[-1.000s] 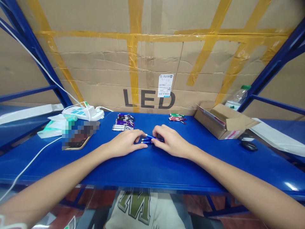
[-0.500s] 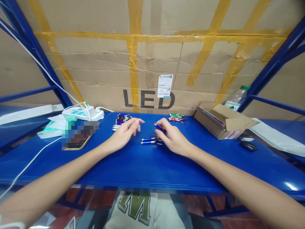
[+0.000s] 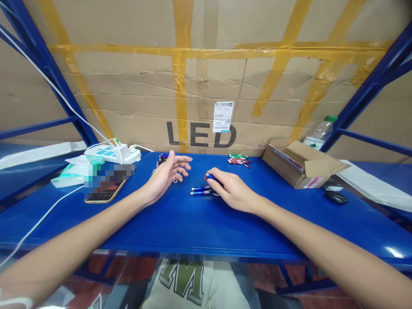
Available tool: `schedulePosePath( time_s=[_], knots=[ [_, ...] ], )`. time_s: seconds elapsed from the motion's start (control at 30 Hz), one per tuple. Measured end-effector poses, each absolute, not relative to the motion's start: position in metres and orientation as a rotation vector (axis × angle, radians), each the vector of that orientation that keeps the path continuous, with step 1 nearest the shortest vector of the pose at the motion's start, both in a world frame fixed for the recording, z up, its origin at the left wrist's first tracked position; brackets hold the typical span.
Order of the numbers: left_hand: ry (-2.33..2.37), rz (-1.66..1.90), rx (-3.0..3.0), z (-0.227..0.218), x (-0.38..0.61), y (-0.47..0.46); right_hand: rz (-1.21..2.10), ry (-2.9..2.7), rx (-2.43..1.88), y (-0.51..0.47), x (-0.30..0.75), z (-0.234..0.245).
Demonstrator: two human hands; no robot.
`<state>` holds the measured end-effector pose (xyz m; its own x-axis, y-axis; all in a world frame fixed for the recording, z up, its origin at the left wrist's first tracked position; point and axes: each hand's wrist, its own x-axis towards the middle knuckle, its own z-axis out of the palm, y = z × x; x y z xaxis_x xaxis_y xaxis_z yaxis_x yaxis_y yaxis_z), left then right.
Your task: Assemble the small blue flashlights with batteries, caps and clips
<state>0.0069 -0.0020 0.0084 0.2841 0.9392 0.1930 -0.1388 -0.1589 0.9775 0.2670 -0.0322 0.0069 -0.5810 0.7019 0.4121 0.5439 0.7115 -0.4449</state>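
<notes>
My right hand (image 3: 233, 187) is closed round a small blue keychain flashlight (image 3: 210, 176), its metal end poking out past the thumb and finger. Just below it, blue flashlights (image 3: 200, 191) lie side by side on the blue table (image 3: 193, 227), partly covered by that hand. My left hand (image 3: 167, 177) is open and holds nothing, palm turned inward and fingers apart. Behind it lies a row of dark and silver flashlights (image 3: 163, 158), mostly hidden by the hand. Green flashlights (image 3: 237, 156) and red flashlights (image 3: 238, 162) lie in a group further back, right of centre.
On the left are a phone (image 3: 107, 191), a tissue pack (image 3: 74, 171) and a white power strip (image 3: 112, 152) with cables. To the right stand an open cardboard box (image 3: 299, 165), a black mouse (image 3: 335, 197) and a bottle (image 3: 322, 131). A large carton (image 3: 144, 94) backs the table.
My left hand has turned upward, its fingers spreading and now covering more of the flashlights behind. My right hand has shifted slightly, and the blue flashlight in it now points more to the left.
</notes>
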Motion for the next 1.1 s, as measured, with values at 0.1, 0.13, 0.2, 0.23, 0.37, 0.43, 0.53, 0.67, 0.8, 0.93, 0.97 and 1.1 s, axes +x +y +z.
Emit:
schedulePosePath(
  time_s=[0.1,0.13,0.2,0.23,0.37,0.43,0.53,0.67,0.8,0.93,0.97,1.1],
  knots=[
    [0.799,1.157,1.363,0.0092,0.0070,-0.0027,0.416,-2.363,-0.897,-0.0305,0.2689,0.0058],
    [0.797,1.158,1.357,0.0097,0.0071,-0.0030,0.442,-2.369,-0.891,-0.0300,0.2695,0.0055],
    [0.797,1.160,1.346,0.0106,0.0076,-0.0035,0.442,-2.382,-0.884,-0.0293,0.2701,0.0049],
    [0.796,1.159,1.343,0.0110,0.0078,-0.0037,0.418,-2.389,-0.878,-0.0291,0.2702,0.0047],
    [0.782,1.152,1.340,0.0112,0.0078,-0.0041,0.343,-2.412,-0.866,-0.0289,0.2689,0.0033],
    [0.776,1.147,1.343,0.0109,0.0075,-0.0042,0.338,-2.428,-0.864,-0.0285,0.2686,0.0020],
    [0.771,1.148,1.341,0.0106,0.0073,-0.0043,0.298,-2.469,-0.848,-0.0276,0.2692,-0.0001],
    [0.767,1.147,1.338,0.0111,0.0077,-0.0046,0.359,-2.459,-0.876,-0.0281,0.2698,-0.0004],
    [0.771,1.142,1.340,0.0119,0.0081,-0.0051,0.384,-2.465,-0.920,-0.0304,0.2689,0.0020],
    [0.762,1.123,1.331,0.0124,0.0081,-0.0051,0.325,-2.470,-0.899,-0.0315,0.2686,0.0040],
    [0.759,1.119,1.329,0.0125,0.0080,-0.0051,0.316,-2.467,-0.888,-0.0315,0.2687,0.0043],
    [0.757,1.112,1.328,0.0130,0.0077,-0.0051,0.302,-2.477,-0.853,-0.0312,0.2694,0.0048]
  ],
)
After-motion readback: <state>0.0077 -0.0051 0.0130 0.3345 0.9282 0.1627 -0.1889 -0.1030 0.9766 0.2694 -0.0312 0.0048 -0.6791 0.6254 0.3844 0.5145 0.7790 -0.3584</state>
